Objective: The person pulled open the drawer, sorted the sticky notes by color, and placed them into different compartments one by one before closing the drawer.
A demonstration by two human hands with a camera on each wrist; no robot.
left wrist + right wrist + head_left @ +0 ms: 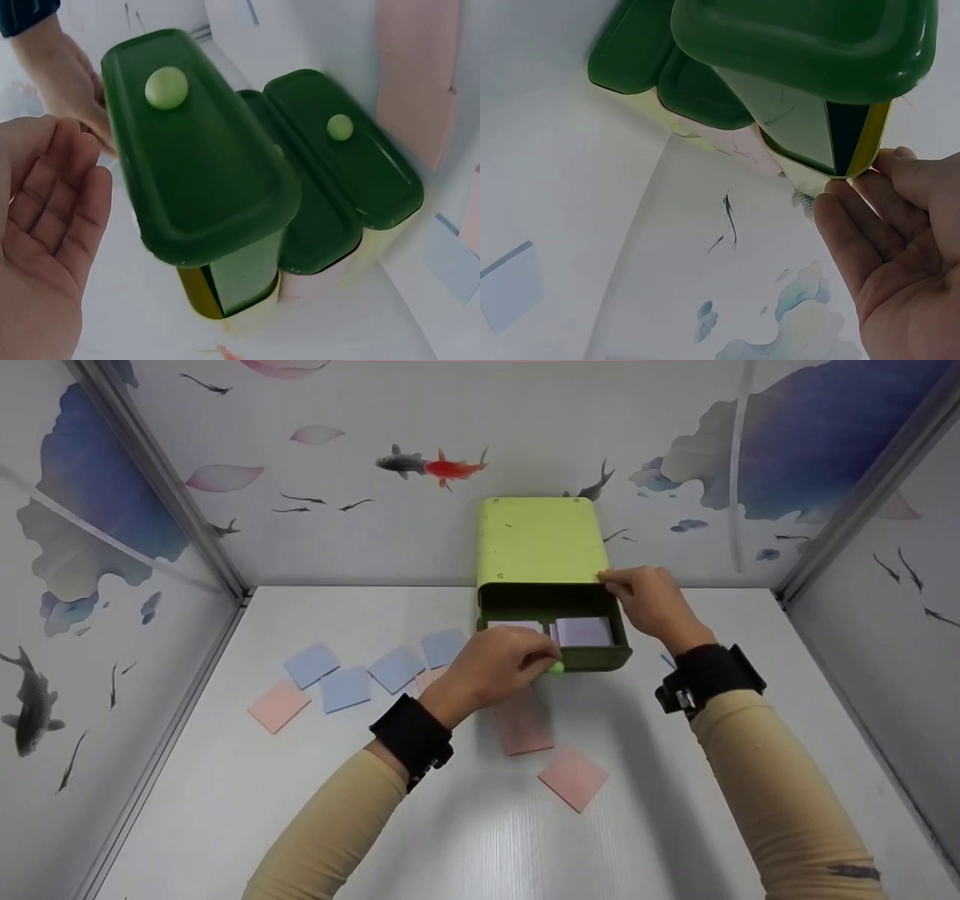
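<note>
Yellow-green cabinet (541, 540) is standing at the back of the counter (465, 847), against the printed wall (330, 525). Its dark green top drawer (596, 660) is sitting pulled out; left wrist view is showing the two lower drawers (360, 169) closed. Lilac cards (585, 631) are lying inside the top drawer, in two groups side by side. Left hand (499, 664) is hovering just beside the drawer's pale green knob (166, 88), fingers loosely bent, holding nothing. Right hand (652, 600) is resting its extended, slightly bent fingers against the cabinet's upper front right corner, touching without enclosing it. Blue cards (346, 689) and pink cards (574, 780) are lying scattered on the counter, mostly left and in front of the cabinet.
</note>
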